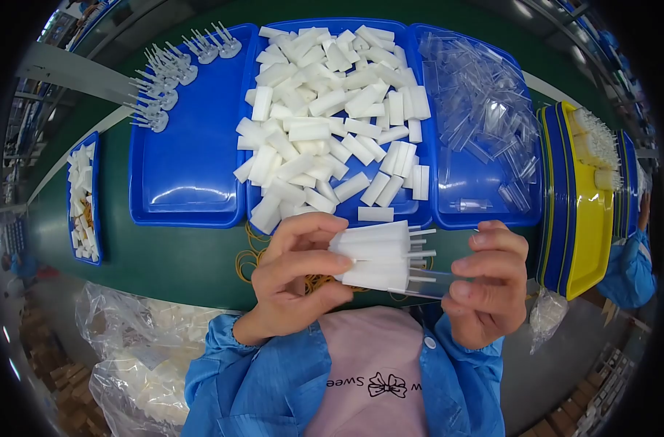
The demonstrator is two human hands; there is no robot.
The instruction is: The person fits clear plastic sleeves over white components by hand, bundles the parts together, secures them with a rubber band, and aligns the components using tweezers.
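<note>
White, tapered bundle (372,244) held above the front of the worktop (179,251), gripped between the thumb and fingers of the left hand (277,280), its thin pins pointing right. The right hand (496,291) pinches the end of a clear strip (426,285) at the bundle's near side. Assembly of this bundle appears partial, the strip not fully home. Pin-topped clusters (168,69) along the edge of the left tray (193,164) are presumably finished; numerous loose white blocks (310,131) and transparent pieces (477,109) remain in the neighbouring trays. Yellow rubber bands (246,266) lie below, partly hidden by the hands. Stacked trays (592,247) flank the right side, a plastic bag (117,317) the lower left.
</note>
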